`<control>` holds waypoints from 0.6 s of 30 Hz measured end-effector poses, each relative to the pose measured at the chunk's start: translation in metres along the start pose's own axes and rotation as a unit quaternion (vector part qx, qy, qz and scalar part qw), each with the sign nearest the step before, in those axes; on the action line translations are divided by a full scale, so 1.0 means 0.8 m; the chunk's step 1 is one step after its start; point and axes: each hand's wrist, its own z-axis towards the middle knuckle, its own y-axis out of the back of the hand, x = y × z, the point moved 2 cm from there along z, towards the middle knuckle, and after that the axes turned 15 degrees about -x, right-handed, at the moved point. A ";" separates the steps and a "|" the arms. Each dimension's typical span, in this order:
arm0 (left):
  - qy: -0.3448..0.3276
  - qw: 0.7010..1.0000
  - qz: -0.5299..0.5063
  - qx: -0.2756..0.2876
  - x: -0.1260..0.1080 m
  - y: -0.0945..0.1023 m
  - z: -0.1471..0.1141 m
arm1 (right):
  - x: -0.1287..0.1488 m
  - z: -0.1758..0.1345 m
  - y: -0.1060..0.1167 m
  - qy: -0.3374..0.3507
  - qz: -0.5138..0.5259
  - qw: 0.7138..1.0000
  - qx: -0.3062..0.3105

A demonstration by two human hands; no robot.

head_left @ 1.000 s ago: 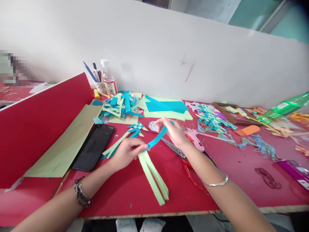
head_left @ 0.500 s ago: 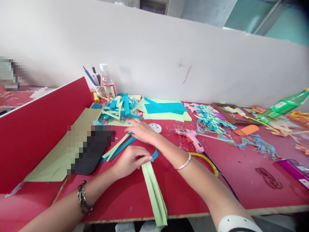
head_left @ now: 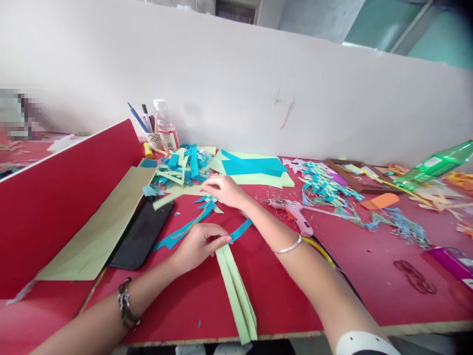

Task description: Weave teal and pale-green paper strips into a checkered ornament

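My left hand is closed, with thumb and fingers pinching a bundle of paper strips. From it, long pale green strips run down to the front table edge, and a blue strip sticks out to the right. My right hand is pinched just above and seems to hold one end of a pale green strip that points left over the phone. Between the hands lies a small blue-and-green woven patch, partly covered. Blue strips trail from it to the lower left.
A black phone lies left, beside a large pale green sheet. Behind are a heap of cut strips, a clear bottle and blue-green sheets. A pink glue gun and woven pieces lie right.
My right hand has moved up and slightly right, swinging the pale green strip up and away from the blue ones. The woven patch now shows. My left hand keeps its hold.
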 end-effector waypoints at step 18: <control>0.030 0.988 0.116 -0.100 0.018 0.008 0.001 | -0.012 -0.054 0.147 -0.208 0.267 0.911 -0.236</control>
